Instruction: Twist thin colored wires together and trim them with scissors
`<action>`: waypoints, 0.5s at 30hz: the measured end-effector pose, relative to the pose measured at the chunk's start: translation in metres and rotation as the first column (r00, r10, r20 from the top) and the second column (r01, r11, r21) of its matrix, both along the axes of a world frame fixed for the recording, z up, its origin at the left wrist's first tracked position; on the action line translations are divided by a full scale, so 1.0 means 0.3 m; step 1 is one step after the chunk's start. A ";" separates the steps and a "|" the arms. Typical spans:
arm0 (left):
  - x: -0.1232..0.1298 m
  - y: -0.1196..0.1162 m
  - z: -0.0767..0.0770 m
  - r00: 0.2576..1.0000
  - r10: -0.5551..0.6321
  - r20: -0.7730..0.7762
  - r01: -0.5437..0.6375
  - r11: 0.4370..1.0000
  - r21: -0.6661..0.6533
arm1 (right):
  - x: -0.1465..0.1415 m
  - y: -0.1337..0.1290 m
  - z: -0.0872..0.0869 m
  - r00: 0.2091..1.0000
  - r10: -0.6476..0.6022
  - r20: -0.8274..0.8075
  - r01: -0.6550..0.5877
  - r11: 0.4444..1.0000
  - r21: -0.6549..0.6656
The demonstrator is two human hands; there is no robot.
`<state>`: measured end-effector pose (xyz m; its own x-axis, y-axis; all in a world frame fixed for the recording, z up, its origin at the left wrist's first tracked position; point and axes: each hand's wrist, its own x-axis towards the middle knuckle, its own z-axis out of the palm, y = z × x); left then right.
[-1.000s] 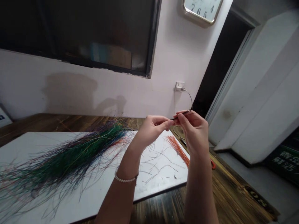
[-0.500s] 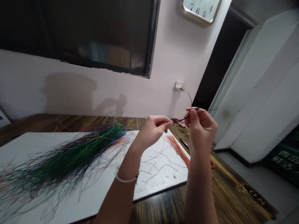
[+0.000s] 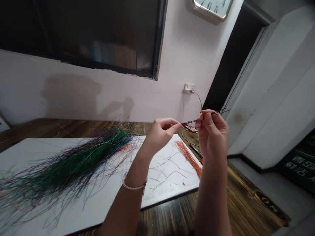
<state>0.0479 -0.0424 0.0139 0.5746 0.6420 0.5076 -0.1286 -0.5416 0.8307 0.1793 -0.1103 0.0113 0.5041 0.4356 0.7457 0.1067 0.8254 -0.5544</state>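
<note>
My left hand (image 3: pixel 161 134) is raised above a white board, its thumb and fingertips pinched on the ends of several thin black wires (image 3: pixel 190 122). My right hand (image 3: pixel 213 134) grips the same wires between thumb and fingers, with their far ends sticking out past it. A small red circuit board (image 3: pixel 190 128) hangs just below the wires between my hands, trailing a thin looped wire. A pearl bracelet (image 3: pixel 133 186) circles my left wrist.
A large tangled heap of green, blue and multicoloured wires (image 3: pixel 71 168) covers the white board (image 3: pixel 110 205), with loose strands around it. An orange wire bundle (image 3: pixel 188 159) lies at its right. Beyond it are a dark-handled tool (image 3: pixel 196 151) and the wooden table (image 3: pixel 172 219).
My hands have drawn apart, with my right hand moving up and to the right. The wires now span the gap, and the red circuit board has come into view between my hands.
</note>
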 end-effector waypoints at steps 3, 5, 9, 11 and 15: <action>0.002 -0.010 0.001 0.998 -0.025 -0.054 0.025 1.000 -0.005 | -0.002 -0.001 -0.001 0.997 -0.071 0.032 0.071 0.997 0.011; 0.003 -0.016 0.003 0.996 -0.046 -0.075 0.045 0.999 -0.004 | -0.012 -0.003 0.000 0.987 -0.154 0.040 0.153 0.988 0.032; 0.001 -0.023 0.011 0.996 -0.084 -0.042 0.082 0.996 -0.038 | -0.040 -0.006 0.004 0.975 -0.220 0.039 0.214 0.969 0.120; -0.001 -0.023 0.015 0.994 -0.107 -0.007 0.106 0.992 -0.062 | -0.050 -0.005 0.005 0.975 -0.216 0.051 0.207 0.968 0.140; -0.006 -0.011 0.013 0.991 -0.129 0.030 0.131 0.986 -0.100 | -0.061 -0.003 0.006 0.968 -0.237 0.086 0.222 0.963 0.154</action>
